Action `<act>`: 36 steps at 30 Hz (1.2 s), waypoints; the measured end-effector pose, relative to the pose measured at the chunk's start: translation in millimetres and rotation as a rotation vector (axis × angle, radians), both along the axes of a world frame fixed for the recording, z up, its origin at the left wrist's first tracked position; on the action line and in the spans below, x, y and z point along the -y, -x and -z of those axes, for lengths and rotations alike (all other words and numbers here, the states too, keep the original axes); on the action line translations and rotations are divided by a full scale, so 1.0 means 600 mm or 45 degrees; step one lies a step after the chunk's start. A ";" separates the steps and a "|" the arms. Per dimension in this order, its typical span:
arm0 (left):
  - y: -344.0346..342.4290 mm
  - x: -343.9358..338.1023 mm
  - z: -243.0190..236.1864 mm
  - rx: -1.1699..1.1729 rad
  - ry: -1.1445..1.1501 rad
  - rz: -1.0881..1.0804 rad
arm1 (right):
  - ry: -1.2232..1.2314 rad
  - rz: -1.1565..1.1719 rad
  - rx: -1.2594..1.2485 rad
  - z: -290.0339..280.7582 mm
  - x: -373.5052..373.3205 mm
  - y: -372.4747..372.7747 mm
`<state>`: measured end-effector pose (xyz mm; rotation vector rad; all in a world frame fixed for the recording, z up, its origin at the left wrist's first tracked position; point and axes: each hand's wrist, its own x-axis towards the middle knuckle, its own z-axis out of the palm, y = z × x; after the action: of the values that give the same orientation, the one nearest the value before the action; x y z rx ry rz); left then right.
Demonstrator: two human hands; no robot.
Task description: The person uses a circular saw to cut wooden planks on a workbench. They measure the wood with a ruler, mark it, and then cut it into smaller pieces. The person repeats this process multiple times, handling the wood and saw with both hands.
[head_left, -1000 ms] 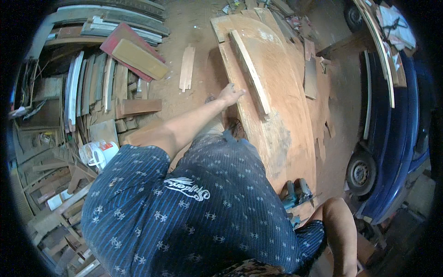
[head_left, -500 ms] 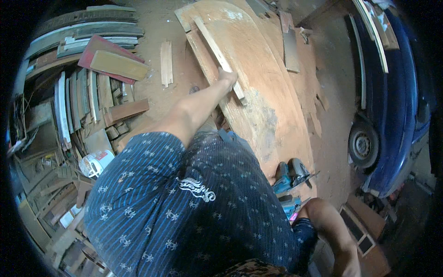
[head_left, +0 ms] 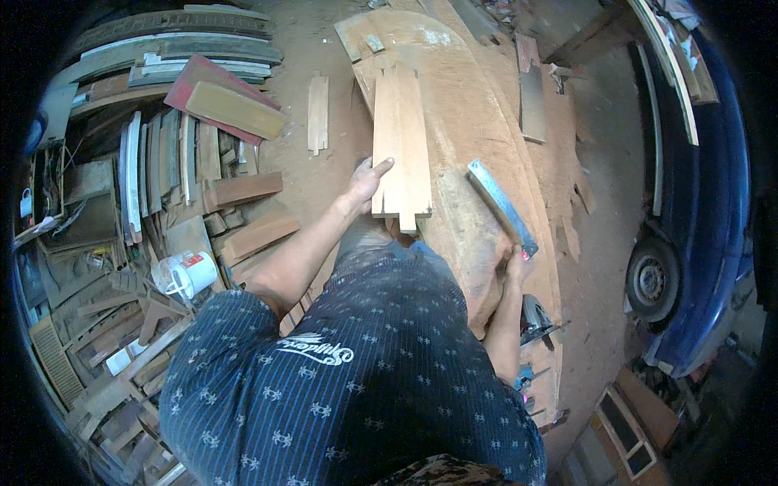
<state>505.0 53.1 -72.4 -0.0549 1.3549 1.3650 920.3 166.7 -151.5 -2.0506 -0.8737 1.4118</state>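
A bundle of pale planed wooden boards (head_left: 401,138) lies side by side over the bench's left edge, lengthwise away from me. One piece sticks out past the others at the near end. My left hand (head_left: 369,182) grips the bundle's left side, thumb on top and fingers hidden below. Off to the right, my right hand (head_left: 514,263) is closed round the near end of a long flat metal bar (head_left: 498,202). The bar is tilted over the bench, with a pinkish-red spot by my fingers; its exact kind is unclear.
The dusty wooden bench top (head_left: 466,89) has a curved right edge. A circular saw (head_left: 536,320) rests on it near my right forearm. Stacked timber (head_left: 162,162) and a white bucket (head_left: 190,275) are at left; a blue vehicle (head_left: 689,211) stands at right.
My left hand has come nearer and left, from a single wooden strip to the board bundle. My right hand has come up from the lower right and now holds the metal bar.
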 end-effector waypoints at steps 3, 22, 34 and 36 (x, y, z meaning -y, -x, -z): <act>0.006 0.003 -0.017 0.079 -0.105 0.098 | 0.027 0.009 0.137 0.071 0.014 -0.038; 0.156 -0.116 -0.219 0.283 -0.183 0.194 | 0.302 0.332 -0.096 0.088 0.032 -0.086; 0.184 -0.130 -0.151 0.202 -0.246 0.185 | 0.238 0.425 -0.067 0.096 0.054 -0.106; 0.142 -0.123 -0.160 0.115 -0.108 0.128 | 0.263 0.479 -0.048 0.078 0.045 -0.103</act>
<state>420.1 126.9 23.3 0.0084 1.2076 1.3186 982.4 139.6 -198.6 -2.1869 -0.3096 1.3668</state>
